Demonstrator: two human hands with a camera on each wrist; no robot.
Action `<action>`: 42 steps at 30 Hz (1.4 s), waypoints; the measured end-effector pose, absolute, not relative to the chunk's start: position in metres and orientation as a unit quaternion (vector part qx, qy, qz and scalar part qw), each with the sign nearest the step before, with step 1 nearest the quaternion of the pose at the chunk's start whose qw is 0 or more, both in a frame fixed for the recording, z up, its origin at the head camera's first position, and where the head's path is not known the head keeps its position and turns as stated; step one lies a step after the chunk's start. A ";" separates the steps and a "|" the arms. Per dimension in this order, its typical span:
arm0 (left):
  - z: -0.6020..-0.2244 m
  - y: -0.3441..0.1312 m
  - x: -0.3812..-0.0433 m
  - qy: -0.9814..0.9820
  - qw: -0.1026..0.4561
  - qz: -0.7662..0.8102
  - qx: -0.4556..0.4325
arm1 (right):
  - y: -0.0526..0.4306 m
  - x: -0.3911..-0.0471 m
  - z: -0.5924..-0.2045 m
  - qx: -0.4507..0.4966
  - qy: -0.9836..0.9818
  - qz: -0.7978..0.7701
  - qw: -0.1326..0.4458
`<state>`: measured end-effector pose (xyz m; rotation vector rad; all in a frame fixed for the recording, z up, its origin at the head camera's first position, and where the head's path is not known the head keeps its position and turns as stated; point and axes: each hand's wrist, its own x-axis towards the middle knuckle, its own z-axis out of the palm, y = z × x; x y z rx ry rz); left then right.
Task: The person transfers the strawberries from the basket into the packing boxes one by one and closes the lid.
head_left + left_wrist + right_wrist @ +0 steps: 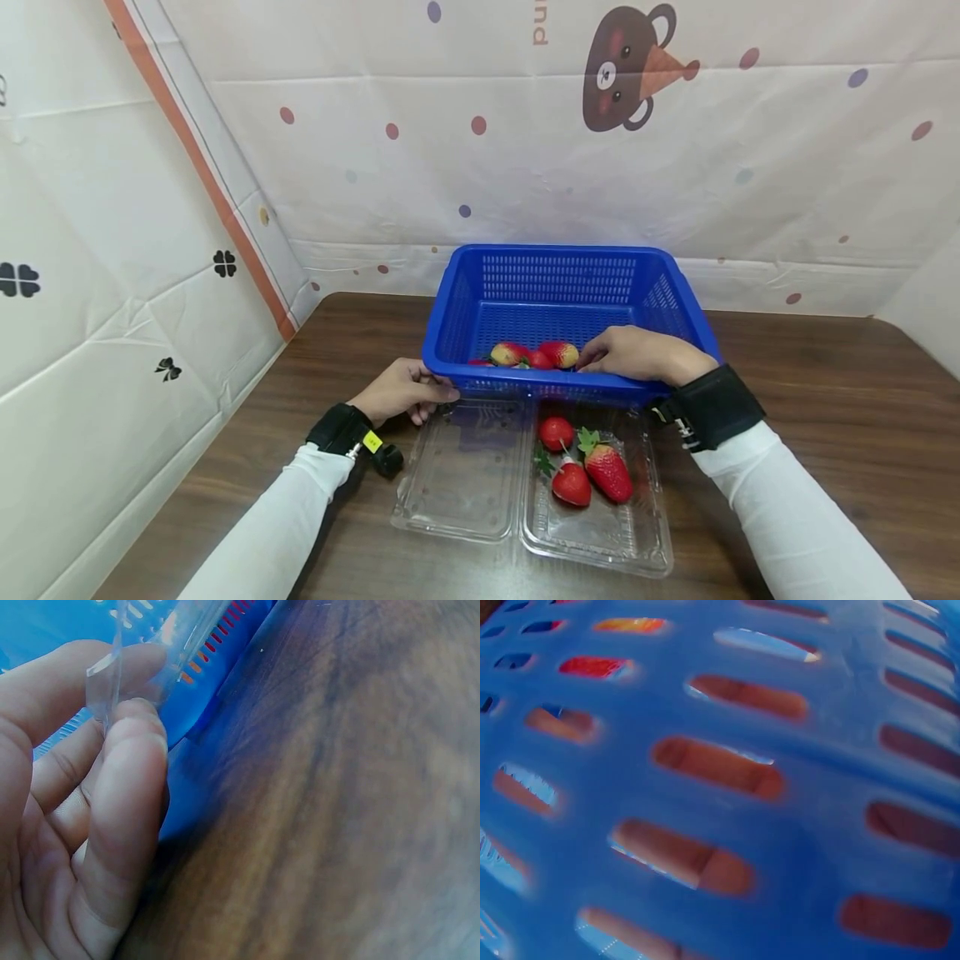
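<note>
My left hand (405,390) pinches the far left corner of a clear plastic clamshell box's lid (468,475) between thumb and fingertips. The pinched clear edge (105,686) shows close up in the left wrist view. My right hand (637,354) reaches over the front rim of a blue plastic basket (562,312), its fingertips down beside the strawberries (557,353) inside. In the right wrist view, parts of its fingers (720,769) appear through the basket's slots; I cannot tell whether they hold a strawberry. Three strawberries (609,473) lie in the box's right half.
The opened box lies flat on a brown wooden table (795,433), right in front of the basket. Behind the table hangs a pale printed cloth (360,183), which also covers the left side. Both wrists wear black straps (716,408) with small devices.
</note>
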<state>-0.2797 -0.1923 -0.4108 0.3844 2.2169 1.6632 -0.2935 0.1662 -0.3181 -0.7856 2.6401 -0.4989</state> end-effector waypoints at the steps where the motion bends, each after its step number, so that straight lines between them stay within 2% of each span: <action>1: -0.411 -0.192 -0.280 0.781 0.171 0.585 0.135 | 0.166 -0.294 -0.318 -0.273 0.930 -0.176 0.173; 32: -0.411 -0.193 -0.280 0.778 0.177 0.587 0.136 | 0.166 -0.293 -0.317 -0.255 0.930 -0.181 0.195; 42: -0.411 -0.193 -0.280 0.780 0.176 0.585 0.136 | 0.164 -0.293 -0.315 -0.242 0.941 -0.155 0.179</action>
